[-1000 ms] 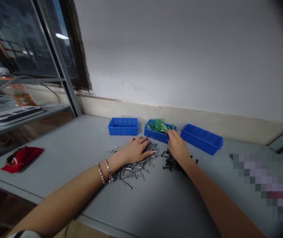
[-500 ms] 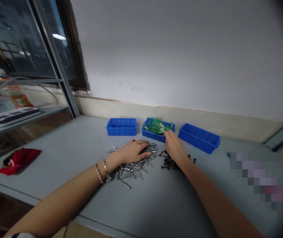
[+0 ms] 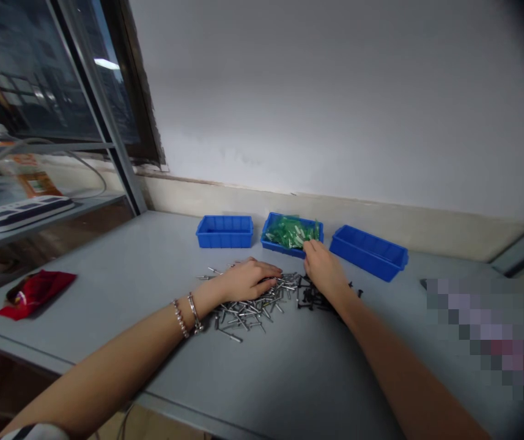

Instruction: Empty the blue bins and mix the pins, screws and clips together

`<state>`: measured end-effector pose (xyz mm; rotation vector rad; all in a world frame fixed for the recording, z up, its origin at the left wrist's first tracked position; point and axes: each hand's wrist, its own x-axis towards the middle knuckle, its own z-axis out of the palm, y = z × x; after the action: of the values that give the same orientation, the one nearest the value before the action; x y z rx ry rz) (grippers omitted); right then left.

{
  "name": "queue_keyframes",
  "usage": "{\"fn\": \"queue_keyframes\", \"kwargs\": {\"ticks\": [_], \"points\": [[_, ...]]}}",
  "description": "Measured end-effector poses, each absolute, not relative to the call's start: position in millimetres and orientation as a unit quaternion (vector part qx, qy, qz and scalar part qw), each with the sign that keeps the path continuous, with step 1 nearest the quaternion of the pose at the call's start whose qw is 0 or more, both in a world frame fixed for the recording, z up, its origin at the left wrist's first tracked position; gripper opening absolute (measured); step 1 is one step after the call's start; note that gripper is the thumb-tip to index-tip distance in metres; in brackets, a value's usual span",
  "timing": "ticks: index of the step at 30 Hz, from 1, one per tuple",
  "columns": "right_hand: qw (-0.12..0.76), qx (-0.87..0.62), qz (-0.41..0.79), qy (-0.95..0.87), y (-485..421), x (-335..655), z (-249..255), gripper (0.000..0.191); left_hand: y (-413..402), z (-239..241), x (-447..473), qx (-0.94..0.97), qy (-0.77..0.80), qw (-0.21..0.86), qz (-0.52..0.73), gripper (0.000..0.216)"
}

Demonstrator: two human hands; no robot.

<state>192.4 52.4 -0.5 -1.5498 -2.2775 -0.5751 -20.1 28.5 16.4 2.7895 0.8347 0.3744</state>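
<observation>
My left hand (image 3: 250,279) lies palm down over a heap of silver pop rivets (image 3: 247,315), fingers stretched out and pointing right. Bracelets circle that wrist. My right hand (image 3: 323,269) is closed, its fingertips bunched at the front right corner of the middle blue bin (image 3: 282,247); what they grip there is hidden. Inside that bin lies a mound of green plastic packets (image 3: 289,232). Under and beside the right hand is a smaller pile of black screws (image 3: 310,297), partly covered by the forearm.
A blue bin (image 3: 225,239) stands to the left and another blue bin (image 3: 369,260) to the right, both along the wall. A red packet (image 3: 36,293) lies at the table's left. The shelf holds a power strip (image 3: 21,212) and a bottle (image 3: 36,180). A blurred-out object lies far right.
The middle bin has shifted slightly back, and the green packets in it lie a little differently. My left hand has slid slightly right over the rivets, with some now nearer the black screws.
</observation>
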Motion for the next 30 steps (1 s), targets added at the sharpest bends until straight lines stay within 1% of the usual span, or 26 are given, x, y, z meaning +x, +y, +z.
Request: {"fn": "queue_keyframes", "kwargs": {"ticks": [13, 23, 30], "points": [[0.129, -0.543, -0.178, -0.811, 50.5, 190.8, -0.6, 0.020, 28.7, 16.1, -18.4, 0.947, 0.269, 0.094, 0.147, 0.031], [0.087, -0.557, -0.150, -0.812, 53.6, 191.9, -7.0, 0.021, 29.1, 15.1, -18.1, 0.947, 0.271, 0.092, 0.149, 0.030], [0.093, -0.569, -0.137, -0.806, 50.8, 192.3, -2.5, 0.020, 28.6, 16.0, -17.7, 0.947, 0.273, 0.090, 0.146, 0.030]]}}
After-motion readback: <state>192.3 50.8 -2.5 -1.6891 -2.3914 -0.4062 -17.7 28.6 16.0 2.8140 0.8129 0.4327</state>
